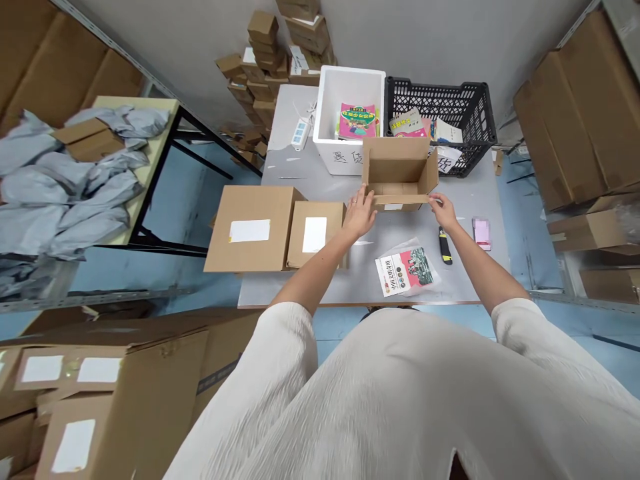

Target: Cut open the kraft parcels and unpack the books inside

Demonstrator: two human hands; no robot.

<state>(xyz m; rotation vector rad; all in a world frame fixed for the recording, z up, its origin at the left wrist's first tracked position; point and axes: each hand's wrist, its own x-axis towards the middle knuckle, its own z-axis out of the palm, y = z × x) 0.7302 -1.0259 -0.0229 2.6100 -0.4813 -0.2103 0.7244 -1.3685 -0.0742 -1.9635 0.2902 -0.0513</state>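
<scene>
An open cardboard box point(395, 175) stands on the grey table with its flaps up and nothing visible inside. At its front left corner my left hand point(361, 213) grips the cardboard, fingers over the edge. My right hand point(443, 211) pinches the front right corner of the same box between thumb and fingers. A book point(405, 272) in clear plastic wrap lies in front of the box. Just below my right hand is a black and yellow utility knife point(445, 245).
Behind the box stand a white bin point(345, 157) and a black crate point(470, 133), both holding books. Two closed cartons point(250, 250) sit at left. A phone point(481, 233) and a power strip point(300, 133) lie on the table point(465, 287). Grey parcels point(75, 180) cover a side table.
</scene>
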